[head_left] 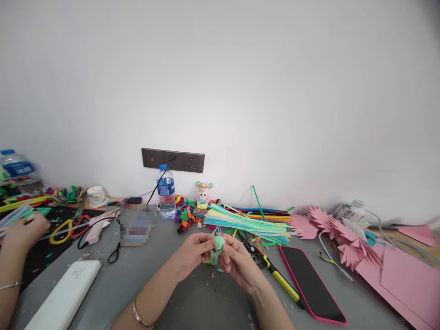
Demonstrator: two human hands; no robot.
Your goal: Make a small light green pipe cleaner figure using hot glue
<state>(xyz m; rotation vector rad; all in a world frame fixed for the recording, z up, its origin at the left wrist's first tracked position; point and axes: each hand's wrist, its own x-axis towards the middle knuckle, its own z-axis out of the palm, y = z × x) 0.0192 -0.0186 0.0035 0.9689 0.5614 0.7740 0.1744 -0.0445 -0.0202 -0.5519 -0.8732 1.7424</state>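
The person's left hand (194,254) and right hand (240,266) meet above the middle of the grey desk (192,302), fingertips pinching a small pale green piece (218,243) from both sides. The piece shows a round, spiral-coiled face on top and a lighter strip hanging below – the fingers hide its flanks. Just beyond the hands, toward the back edge, a thick bundle of pastel stems (250,224) lies crosswise, crowding the space there. Beside the right hand, pliers with yellow-and-black handles (283,284) slant toward the near right, and past them lies a dark phone (312,284) in a pink case. At the back edge stand a small figurine (203,199) and a blue-capped bottle (167,197), with a heap of coloured twisted bits (187,215) between them. Left of the hands are a pink glue gun (96,229) and, toward the near left corner, a white slab-shaped device (65,293). Pink paper (412,279) covers the right side – and at the far left another person's hand (34,229) reaches in over pastel stems
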